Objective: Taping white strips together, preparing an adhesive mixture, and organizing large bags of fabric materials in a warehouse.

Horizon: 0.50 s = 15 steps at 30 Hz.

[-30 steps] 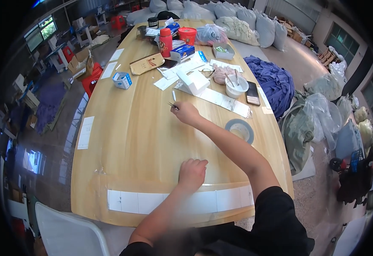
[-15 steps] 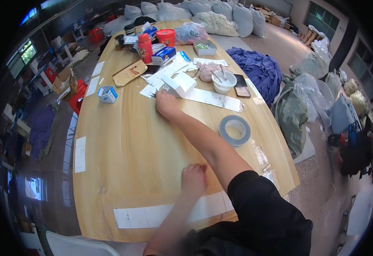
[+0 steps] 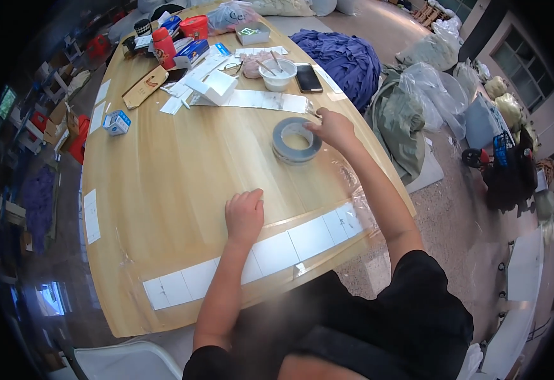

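My right hand [image 3: 335, 130] is over the right rim of a wide grey tape roll [image 3: 284, 152] that lies flat. Its thumb meets the rim and its fingers are bent inward; a small dark bit shows at the fingertips, too small to name. Just beyond them ends a long white strip [image 3: 267, 100] on the table. My left hand [image 3: 245, 216] rests on the bare wood with its fingers curled, and nothing shows in it. Below it, a row of white marked paper pieces [image 3: 270, 254] runs along the near edge, partly covered by my left forearm.
Beyond the strip are an open white box [image 3: 216, 87], a white tub with sticks [image 3: 277, 81], a black phone [image 3: 308, 78], a red bottle [image 3: 163, 49] and a brown case [image 3: 145, 88]. A small blue-white box [image 3: 117, 123] stands left. Purple cloth [image 3: 343, 57] is heaped right of the table.
My right hand has swung from the white box at the far side rightward to the tape roll. My left hand stays curled on the table. The whole view has shifted.
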Each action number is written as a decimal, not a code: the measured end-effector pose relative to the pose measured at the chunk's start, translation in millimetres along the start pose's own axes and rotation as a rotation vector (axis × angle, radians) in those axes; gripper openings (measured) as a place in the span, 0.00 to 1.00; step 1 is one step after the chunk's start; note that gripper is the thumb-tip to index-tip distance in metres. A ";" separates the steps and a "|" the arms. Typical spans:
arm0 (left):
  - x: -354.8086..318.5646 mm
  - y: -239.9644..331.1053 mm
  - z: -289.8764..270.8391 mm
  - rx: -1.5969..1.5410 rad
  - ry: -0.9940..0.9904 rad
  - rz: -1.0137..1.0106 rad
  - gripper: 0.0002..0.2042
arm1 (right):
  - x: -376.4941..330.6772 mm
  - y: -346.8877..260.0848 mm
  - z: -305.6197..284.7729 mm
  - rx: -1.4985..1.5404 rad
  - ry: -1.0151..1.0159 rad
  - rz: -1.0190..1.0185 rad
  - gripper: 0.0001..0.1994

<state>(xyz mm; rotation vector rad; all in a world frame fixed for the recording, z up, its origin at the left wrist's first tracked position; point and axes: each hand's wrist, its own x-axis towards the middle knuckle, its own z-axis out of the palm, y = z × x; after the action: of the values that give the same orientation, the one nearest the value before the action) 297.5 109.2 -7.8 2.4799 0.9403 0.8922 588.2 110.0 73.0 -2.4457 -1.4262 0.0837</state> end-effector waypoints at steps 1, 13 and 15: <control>0.1 2.1 0.1 -0.024 0.006 -0.007 0.09 | 1.0 12.1 10.5 0.044 -0.077 0.015 0.27; -6.8 81.3 -61.6 -0.178 0.169 0.188 0.19 | -114.7 -7.0 0.8 0.592 -0.303 -0.028 0.19; -14.4 96.7 -71.3 -0.191 0.168 0.227 0.17 | -138.4 -8.4 -11.1 0.712 -0.279 -0.023 0.20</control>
<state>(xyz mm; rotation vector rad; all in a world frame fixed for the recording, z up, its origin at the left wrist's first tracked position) 287.5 35.9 88.0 2.4064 0.5962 1.2192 513.8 -7.5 71.8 -1.8679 -1.2352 0.8061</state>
